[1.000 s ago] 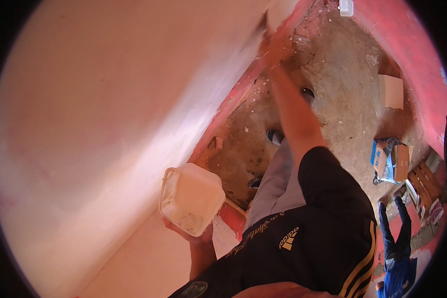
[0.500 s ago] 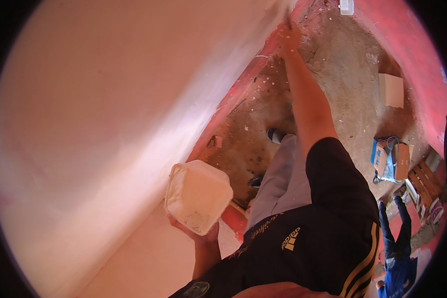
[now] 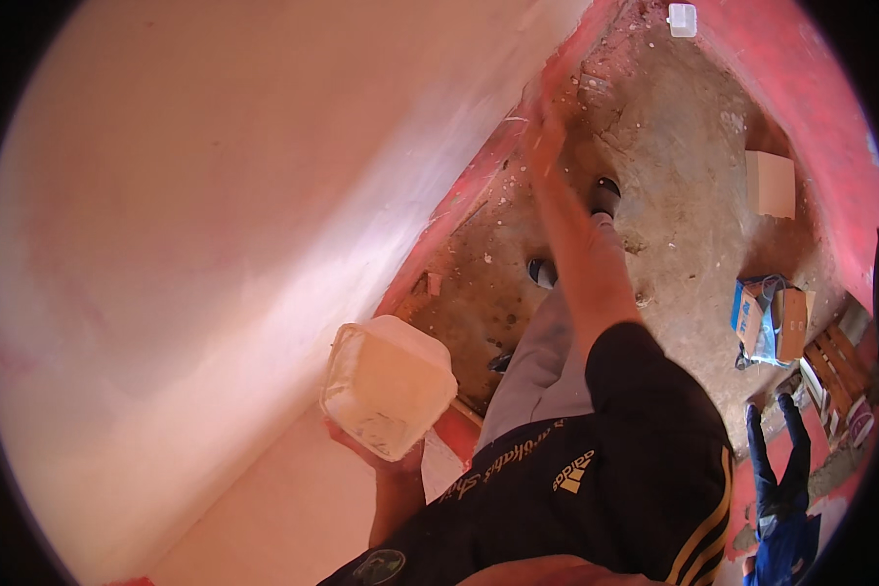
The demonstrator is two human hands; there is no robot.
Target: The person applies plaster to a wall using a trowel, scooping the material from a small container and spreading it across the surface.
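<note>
Tub (image 3: 389, 386), pale and squarish, sat in the left hand (image 3: 376, 463), clasped from below. Well ahead of that grip, the right hand (image 3: 545, 135) blurred near the wall (image 3: 215, 244); I couldn't tell its hold.

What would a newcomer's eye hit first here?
Likely the pale tub in the left hand, left of centre and low, against the big pale wall filling the left side. Next, the right hand, blurred near the wall's red lower strip at upper centre; I can't tell whether it holds anything. Then the blue-and-brown box at far right.
</note>
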